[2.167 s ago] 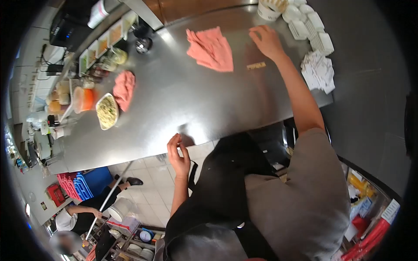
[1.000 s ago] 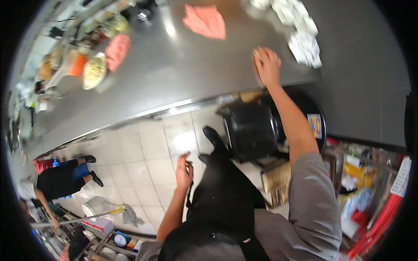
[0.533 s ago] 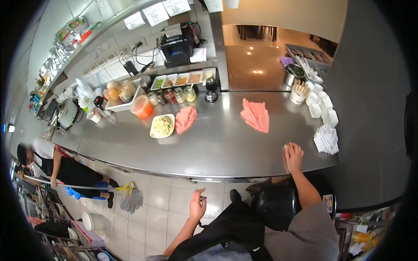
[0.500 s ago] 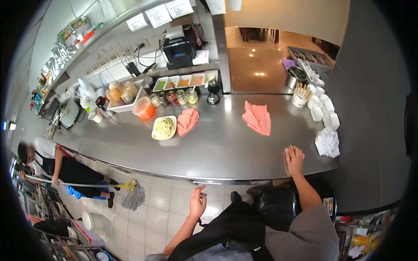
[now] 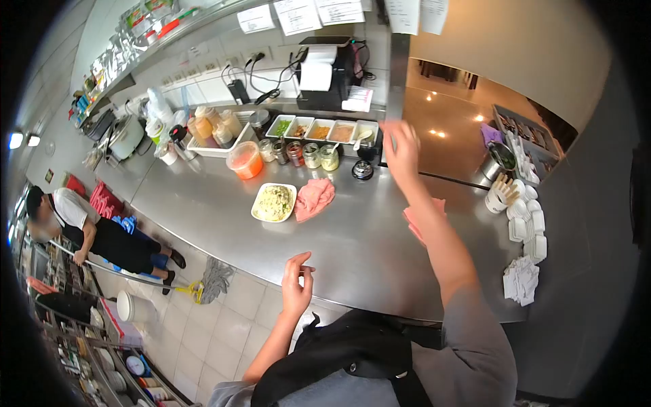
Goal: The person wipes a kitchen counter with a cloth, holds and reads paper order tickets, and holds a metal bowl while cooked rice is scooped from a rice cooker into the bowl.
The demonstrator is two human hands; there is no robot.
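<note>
My right hand [image 5: 402,146] is raised above the back of the counter, near the end of a row of topping trays [image 5: 319,130] and a small dark-topped jar [image 5: 363,169]. Its fingertips are smeared by motion, and whatever they may hold is hidden. Under that forearm lies a pink cloth [image 5: 416,227], partly covered. My left hand [image 5: 297,285] hovers at the counter's front edge, fingers loosely bent and apart, holding nothing. Beyond it sit a white bowl [image 5: 274,203] of pale chopped food and a second pink cloth [image 5: 314,199].
A black printer [image 5: 347,74] with a paper slip [image 5: 317,68] stands behind the trays. An orange-filled tub [image 5: 245,161] and a bottle bin [image 5: 217,139] are at left. Stacked white dishes [image 5: 527,227] line the right. A person [image 5: 102,230] mops the floor at left.
My right hand has risen from the front right of the counter toward the back. The camera view has shifted, and my left hand now overlaps the counter edge. The mopping person has moved the mop.
</note>
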